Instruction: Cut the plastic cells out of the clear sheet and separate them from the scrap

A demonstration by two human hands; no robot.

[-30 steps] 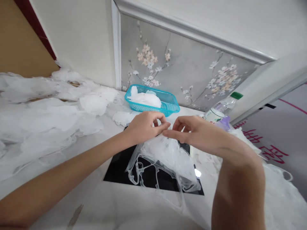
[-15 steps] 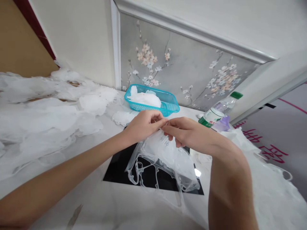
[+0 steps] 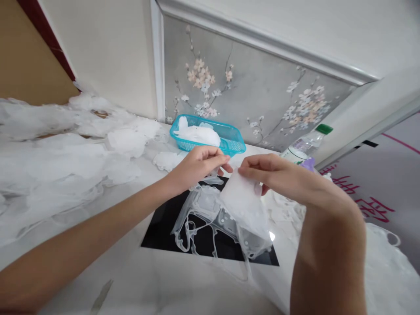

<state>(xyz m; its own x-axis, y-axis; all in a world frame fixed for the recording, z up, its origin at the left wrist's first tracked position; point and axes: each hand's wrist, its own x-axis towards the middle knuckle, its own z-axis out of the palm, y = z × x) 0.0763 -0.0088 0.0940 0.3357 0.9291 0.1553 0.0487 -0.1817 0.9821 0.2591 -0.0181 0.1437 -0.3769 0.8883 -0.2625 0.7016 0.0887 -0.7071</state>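
My right hand pinches the upper edge of a thin, translucent white sheet, which hangs down from the fingers. Close by on the left, my left hand has thumb and forefinger together; whatever lies between them, if anything, is too small to make out. Beneath both hands a clear, rubbery-looking moulded piece with loose stringy strips rests on a black flat panel. The hanging sheet covers part of the moulded piece.
Behind my hands stands a blue plastic basket containing white pieces. A large heap of translucent white sheets covers the left side, with more white material at right. A green-capped bottle stands by a purple item.
My hands have moved apart, the right one going rightward with the white sheet. The sheet has shifted right and uncovered more of the moulded piece.
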